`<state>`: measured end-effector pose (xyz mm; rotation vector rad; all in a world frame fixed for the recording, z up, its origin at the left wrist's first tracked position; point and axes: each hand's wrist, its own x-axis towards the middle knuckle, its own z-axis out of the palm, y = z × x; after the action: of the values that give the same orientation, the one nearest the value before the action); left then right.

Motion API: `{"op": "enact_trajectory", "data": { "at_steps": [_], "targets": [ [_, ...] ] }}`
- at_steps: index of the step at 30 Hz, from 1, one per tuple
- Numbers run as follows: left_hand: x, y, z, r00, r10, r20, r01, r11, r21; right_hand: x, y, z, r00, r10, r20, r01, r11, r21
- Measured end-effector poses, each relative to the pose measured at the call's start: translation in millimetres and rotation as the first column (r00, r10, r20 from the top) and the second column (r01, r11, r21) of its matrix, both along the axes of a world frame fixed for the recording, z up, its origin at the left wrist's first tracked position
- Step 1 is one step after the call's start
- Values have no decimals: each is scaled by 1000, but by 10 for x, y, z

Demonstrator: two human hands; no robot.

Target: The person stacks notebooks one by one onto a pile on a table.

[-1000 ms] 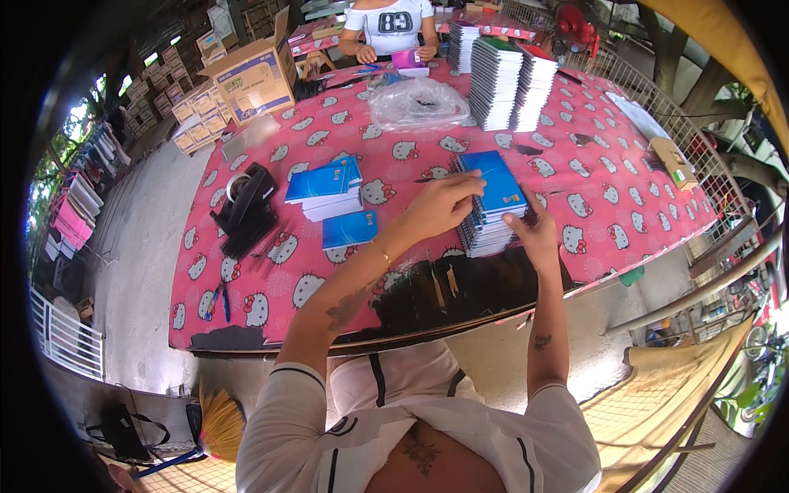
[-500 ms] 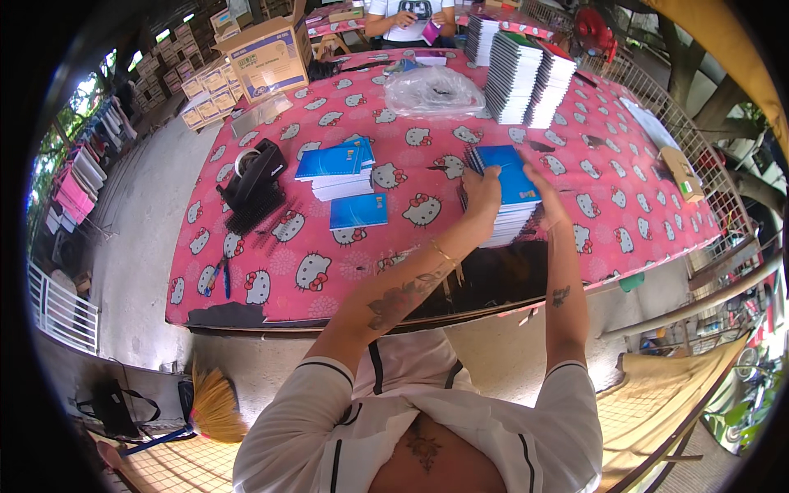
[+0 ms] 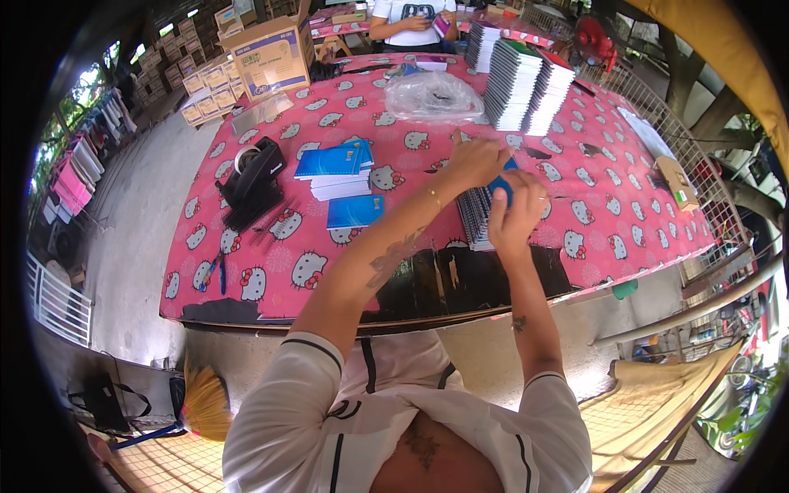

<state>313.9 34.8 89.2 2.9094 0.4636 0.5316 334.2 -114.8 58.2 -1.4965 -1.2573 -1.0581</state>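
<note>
both hands have drawn together over the stack of spiral notebooks (image 3: 481, 215) at the near middle of the bench (image 3: 271, 271), where half a second ago the left arm stretched flat across the blue top cover. the left hand (image 3: 472, 160) now rests curled on the far side of the stack, its fingers folded down onto the pile, though the wrist hides whether they grip anything. the right hand (image 3: 514, 209) is raised beside it, fingers (image 3: 503, 215) pinched nearly closed on a blue notebook cover (image 3: 503, 187), apparently lifting its edge off the stack. the pile sits at the bench's front edge on the pink patterned cloth. to the left lie a second stack of blue notebooks (image 3: 335, 167) and a single blue notebook (image 3: 355, 211), with a black tape dispenser (image 3: 251, 171) beyond them. a taller stack of notebooks (image 3: 526, 86) and a clear plastic bag (image 3: 431, 97) stand further back, near another person's hands (image 3: 419, 23) at the far side.
</note>
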Motion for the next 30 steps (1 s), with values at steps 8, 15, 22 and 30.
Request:
{"op": "enact_trajectory", "data": {
  "at_steps": [8, 15, 22, 30],
  "targets": [
    [-86, 246, -103, 960, -92, 264, 45, 983, 180, -6, 271, -167, 992, -50, -118, 39, 995, -95],
    [-2301, 736, -971, 994, -92, 66, 99, 988, -115, -519, -192, 5, 976, 202, -78, -208, 976, -70],
    [-2760, 367, -1555, 999, 24, 38, -23, 999, -49, -914, 70, -900, 683, 421, -597, -691, 637, -341],
    [-3489, -936, -1427, 994, 20, -106, -9, 994, 106, -1353, -624, -837, 729, 475, -494, -664, 313, -679]
  ]
}}
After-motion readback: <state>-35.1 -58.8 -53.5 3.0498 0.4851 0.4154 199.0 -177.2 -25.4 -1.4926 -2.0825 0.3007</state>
